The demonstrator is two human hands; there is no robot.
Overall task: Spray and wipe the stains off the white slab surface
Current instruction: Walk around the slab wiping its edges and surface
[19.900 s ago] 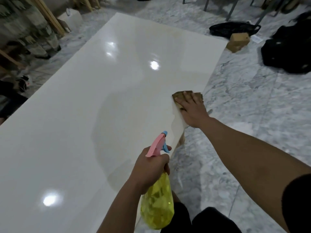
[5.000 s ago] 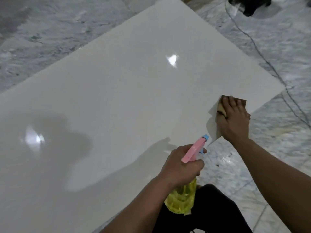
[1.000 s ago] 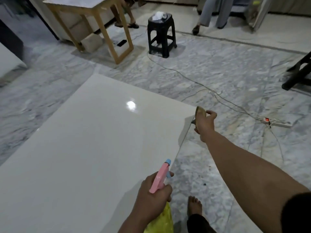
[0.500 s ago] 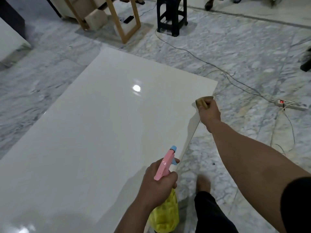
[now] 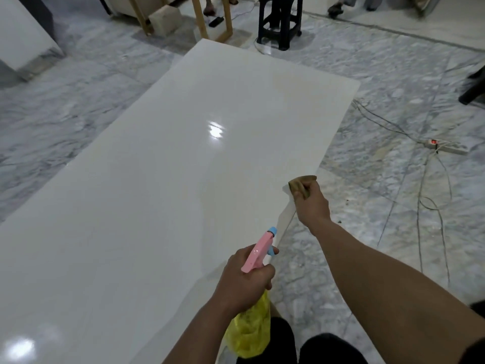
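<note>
The glossy white slab lies low over the marble floor and fills the middle of the view. My left hand grips a yellow spray bottle with a pink trigger head and blue nozzle, held at the slab's near right edge and pointing forward. My right hand is closed around a brown-green sponge, which rests at the slab's right edge. A faint yellowish smear shows near the slab's far end.
A white power strip with a red light and loose cables lie on the floor to the right. A black plastic stool and wooden table legs stand beyond the slab's far end. Another white slab leans at the far left.
The view has tilted down and shifted along the slab. My right hand has come nearer with the sponge, down to the slab's right edge. The left hand keeps hold of the bottle.
</note>
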